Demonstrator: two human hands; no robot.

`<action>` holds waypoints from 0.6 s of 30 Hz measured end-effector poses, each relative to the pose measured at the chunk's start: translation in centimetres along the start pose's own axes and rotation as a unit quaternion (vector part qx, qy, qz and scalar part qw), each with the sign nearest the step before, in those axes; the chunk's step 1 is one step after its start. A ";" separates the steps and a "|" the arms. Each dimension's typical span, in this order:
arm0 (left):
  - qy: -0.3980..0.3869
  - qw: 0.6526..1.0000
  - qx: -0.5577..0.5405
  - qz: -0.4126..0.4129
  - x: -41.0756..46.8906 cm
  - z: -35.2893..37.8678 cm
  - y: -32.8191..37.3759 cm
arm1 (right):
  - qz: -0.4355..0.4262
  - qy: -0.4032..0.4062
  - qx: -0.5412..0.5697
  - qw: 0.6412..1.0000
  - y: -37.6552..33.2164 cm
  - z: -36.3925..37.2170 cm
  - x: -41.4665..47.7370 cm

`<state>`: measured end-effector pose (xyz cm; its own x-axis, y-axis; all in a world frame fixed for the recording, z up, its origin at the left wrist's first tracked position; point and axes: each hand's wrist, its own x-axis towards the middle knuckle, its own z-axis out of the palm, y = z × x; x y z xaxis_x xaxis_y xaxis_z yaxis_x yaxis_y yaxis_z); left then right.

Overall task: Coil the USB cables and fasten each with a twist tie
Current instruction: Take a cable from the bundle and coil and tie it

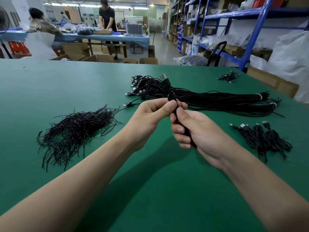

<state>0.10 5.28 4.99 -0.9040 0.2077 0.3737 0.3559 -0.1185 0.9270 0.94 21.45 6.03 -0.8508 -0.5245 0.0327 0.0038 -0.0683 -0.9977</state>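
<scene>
Gripped at centre frame in the right hand (192,129), fingers curled round its lower length: a coiled black USB cable (171,97), held upright above the green table mat (50,84) with its silver plug poking up at the top. Pinched near its upper end between thumb and forefinger of the left hand (150,118), remaining fingers folded in. Impossible to tell whether a tie lies under that pinch. At left of the frame, flat on the mat, a loose pile of thin black wire twist ties (75,129). Just behind the hands, stretching to the right, a long bundle of straight black USB cables (209,99) bound by white bands near its right end, plugs fanned out at its left. At lower right, a small heap of coiled black cables (264,138); at upper right, well apart, a smaller dark cluster of cables (229,77). Beyond the table, blue metal shelving (250,39) at the right and two people at a far blue bench in the upper left.
</scene>
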 end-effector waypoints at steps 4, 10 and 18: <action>0.015 1.000 0.000 -0.003 0.0 0.2 -0.4 | -0.007 0.007 -0.116 0.993 -0.2 -0.4 -0.2; 0.023 0.998 0.056 -0.005 -0.2 0.3 -0.8 | 0.004 0.050 -0.156 0.986 0.4 0.3 0.0; 0.132 0.885 0.439 -0.083 3.3 -7.4 -1.0 | 0.022 0.073 -0.079 0.994 0.6 0.0 -0.1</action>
<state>-4.98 -1.11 5.06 -0.9439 -0.0963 0.3160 0.1544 0.7170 0.6798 1.04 21.42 5.43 -0.9186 -0.3951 -0.0092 -0.0299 0.0926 -0.9953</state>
